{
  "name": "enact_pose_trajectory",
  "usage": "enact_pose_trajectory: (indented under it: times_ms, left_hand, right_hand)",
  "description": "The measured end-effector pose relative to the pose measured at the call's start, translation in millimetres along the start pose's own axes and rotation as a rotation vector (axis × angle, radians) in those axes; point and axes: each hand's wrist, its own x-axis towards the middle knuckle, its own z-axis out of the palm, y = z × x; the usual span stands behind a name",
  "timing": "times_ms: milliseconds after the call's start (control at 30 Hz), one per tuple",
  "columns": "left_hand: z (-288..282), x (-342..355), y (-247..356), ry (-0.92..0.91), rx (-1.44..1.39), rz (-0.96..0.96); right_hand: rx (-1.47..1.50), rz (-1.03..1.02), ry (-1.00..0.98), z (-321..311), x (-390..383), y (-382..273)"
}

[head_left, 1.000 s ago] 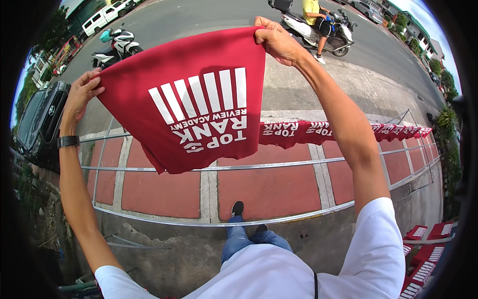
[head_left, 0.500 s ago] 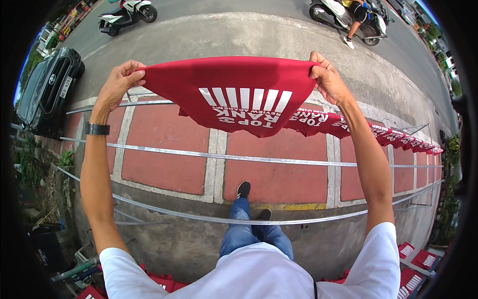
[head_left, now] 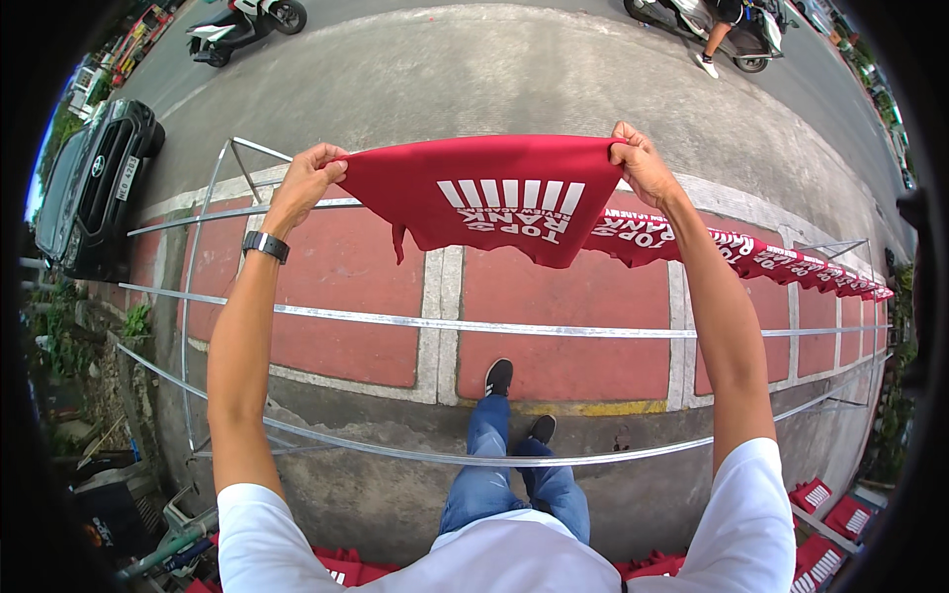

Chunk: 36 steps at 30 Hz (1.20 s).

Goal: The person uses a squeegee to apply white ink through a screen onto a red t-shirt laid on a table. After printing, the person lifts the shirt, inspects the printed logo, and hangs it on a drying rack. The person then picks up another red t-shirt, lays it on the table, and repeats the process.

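A red cloth piece [head_left: 405,188] with white stripes and upside-down lettering is stretched between my hands at arm's length. My left hand [head_left: 311,185] is closed in a pinch on its upper left corner. The upper right corner sits between the thumb and fingers of my right hand [head_left: 645,168]. Its lower edge droops unevenly, with a narrow strip dangling at the left. Just beyond the cloth runs the far metal rail [head_left: 237,212], partly hidden by it. Similar red cloths [head_left: 791,267] hang in a row on the rail to the right.
Parallel metal rails [head_left: 494,326] of a long rack cross in front of me above red and grey pavement. More red printed cloths [head_left: 816,563] lie behind me. A dark pickup [head_left: 94,188] stands at the left. Scooters, one white [head_left: 242,35], are on the road ahead.
The cloth's left corner has come inward and slightly nearer with my left hand, so the cloth looks less widely stretched. The rack's left end frame now shows.
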Motion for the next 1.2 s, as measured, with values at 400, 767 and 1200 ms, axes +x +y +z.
enact_pose_trajectory:
  times_ms: [400, 767, 1200]
  left_hand:
    - [26.5, 101.6, -15.9, -0.018, 0.121, 0.038]
    - [59.6, 197.8, -42.8, 0.073, 0.169, 0.051]
    - [190.1, 233.3, -120.3, 0.16, 0.239, 0.11]
  right_hand:
    - [-0.258, -0.058, 0.116, -36.1, 75.8, 25.6]
    - [-0.436, -0.079, 0.231, -68.4, 156.8, 70.5]
    - [-1.104, 0.006, 0.469, -81.7, 186.8, 188.6]
